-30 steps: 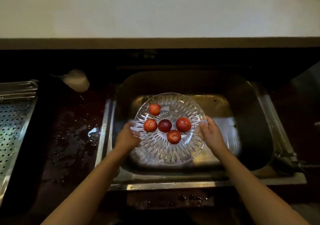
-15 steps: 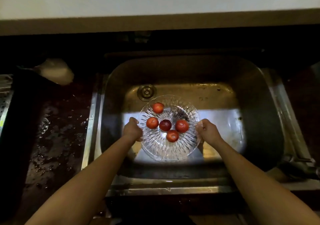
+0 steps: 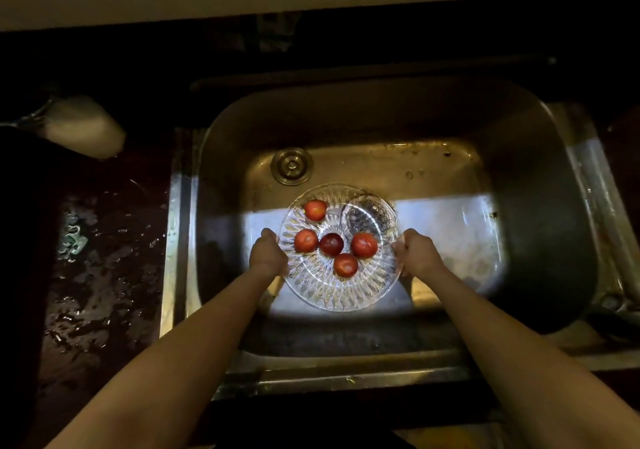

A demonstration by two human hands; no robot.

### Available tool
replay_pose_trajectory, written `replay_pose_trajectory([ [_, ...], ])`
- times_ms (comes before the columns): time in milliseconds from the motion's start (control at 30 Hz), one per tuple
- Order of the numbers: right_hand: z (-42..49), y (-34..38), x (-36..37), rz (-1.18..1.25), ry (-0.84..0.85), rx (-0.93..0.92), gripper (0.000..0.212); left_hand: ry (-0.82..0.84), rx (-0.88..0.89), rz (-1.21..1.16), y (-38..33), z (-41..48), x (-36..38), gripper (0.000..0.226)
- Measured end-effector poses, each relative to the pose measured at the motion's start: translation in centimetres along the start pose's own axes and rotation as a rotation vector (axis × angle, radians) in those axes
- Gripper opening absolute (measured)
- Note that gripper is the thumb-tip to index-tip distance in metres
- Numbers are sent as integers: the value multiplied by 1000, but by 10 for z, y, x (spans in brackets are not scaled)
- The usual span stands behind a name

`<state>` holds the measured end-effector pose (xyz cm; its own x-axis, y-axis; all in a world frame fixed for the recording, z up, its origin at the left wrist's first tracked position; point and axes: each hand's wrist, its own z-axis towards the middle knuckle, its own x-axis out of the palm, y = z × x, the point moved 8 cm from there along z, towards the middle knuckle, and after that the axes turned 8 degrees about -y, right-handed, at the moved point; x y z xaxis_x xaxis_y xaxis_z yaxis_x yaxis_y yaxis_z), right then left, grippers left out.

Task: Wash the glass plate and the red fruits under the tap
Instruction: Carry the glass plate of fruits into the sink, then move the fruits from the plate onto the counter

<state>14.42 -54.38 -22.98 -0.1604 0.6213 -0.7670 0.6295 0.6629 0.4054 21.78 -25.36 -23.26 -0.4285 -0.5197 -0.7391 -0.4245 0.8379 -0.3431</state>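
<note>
**Plate w/ 5 fruits held low in sink, both hands**

Glass plate (image 3: 337,294) is held roughly level inside the steel sink (image 3: 381,116), over the near half of the basin floor. Can't tell if it's touching the floor. The drain (image 3: 292,166) sits just beyond its far-L edge, uncovered.

L hand (image 3: 268,254) grips the plate's L rim and R hand (image 3: 417,254) grips the R rim, opposite each other. On both, the fingers are curled tight & packed together round the edge, knuckles up. Fingertips go under the glass, so can't tell how they lie there. Both forearms reach in from the near edge of the sink.

Fruits (image 3: 331,244): 5 on the plate.
- Dark red one at centre.
- Brighter ones just beside it on L & R, making a row of 3.
- 4th just in front of the centre one.
- 5th apart from the rest, toward the far-L rim.

Far-R part of the plate shows a round, rippled clear patch (image 3: 369,218). It looks like water, not sure.

A bright bluish light patch (image 3: 446,227) lies on the basin floor under & R of the plate; the rest of the sink is dim.

L of the sink: dark counter (image 3: 104,275), wet, w/ scattered drops & puddles. A pale lump (image 3: 85,126) sits at its far end; too dim to say what it is.
</note>
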Motion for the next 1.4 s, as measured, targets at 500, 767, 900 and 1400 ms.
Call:
replay_pose_trajectory([
  [500, -18, 48, 12, -114, 46, -342, 68, -29, 391, 12, -37, -23, 4, 67],
  [767, -11, 52, 26, -157, 69, -387, 61, -32, 440, -57, -36, -18, 8, 54],
  [900, -12, 56, 20, -82, 56, -417, 54, -28, 419, -39, -36, -14, 8, 51],
  [1400, -78, 257, -38, 124, -18, -846, 53, -467, 345, -510, 20, -108, -179, 51],
])
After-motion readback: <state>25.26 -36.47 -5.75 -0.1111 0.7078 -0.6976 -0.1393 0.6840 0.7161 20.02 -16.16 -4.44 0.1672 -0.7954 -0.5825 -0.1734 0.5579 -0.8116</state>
